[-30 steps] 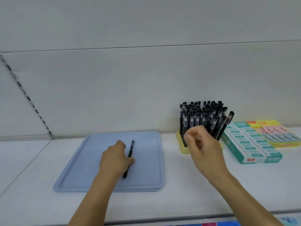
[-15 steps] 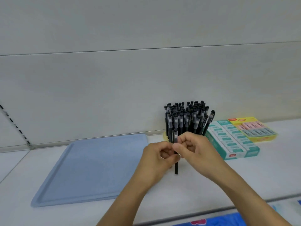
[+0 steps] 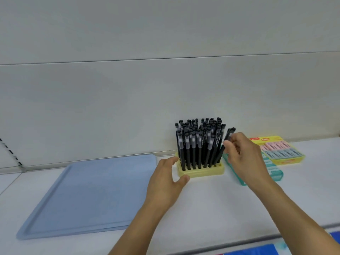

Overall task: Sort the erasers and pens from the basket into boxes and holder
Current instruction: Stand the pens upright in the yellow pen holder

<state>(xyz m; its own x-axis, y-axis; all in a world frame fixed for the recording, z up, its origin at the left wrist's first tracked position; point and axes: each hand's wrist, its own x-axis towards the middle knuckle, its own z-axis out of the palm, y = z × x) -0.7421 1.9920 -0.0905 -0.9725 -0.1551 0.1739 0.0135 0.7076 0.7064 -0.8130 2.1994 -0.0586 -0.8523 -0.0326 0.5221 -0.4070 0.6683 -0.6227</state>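
holding a black pen (image 3: 225, 144) near its top, the right hand (image 3: 244, 157) pinches it with curled fingers. the pen leans, and its low end goes down at the right edge of the yellow pen holder (image 3: 200, 171). i cannot tell if the tip sits in a hole.

the holder is the main spot here. it stands on the white shelf (image 3: 211, 208), close to the back wall, and it is full of black pens (image 3: 198, 142) standing up straight.

the left hand (image 3: 165, 183) is at the left end of the holder. its fingers are spread and a bit bent, with the thumb by the front left corner and a fingertip by the back left corner. it grips nothing.

left of the holder lies a flat blue tray (image 3: 82, 196), flat on the shelf.

right of the holder lies a green eraser box (image 3: 274, 170), partly hidden by the right hand. further right, just beside the green one, is a yellow eraser box (image 3: 279, 151) with pink and blue erasers in rows.
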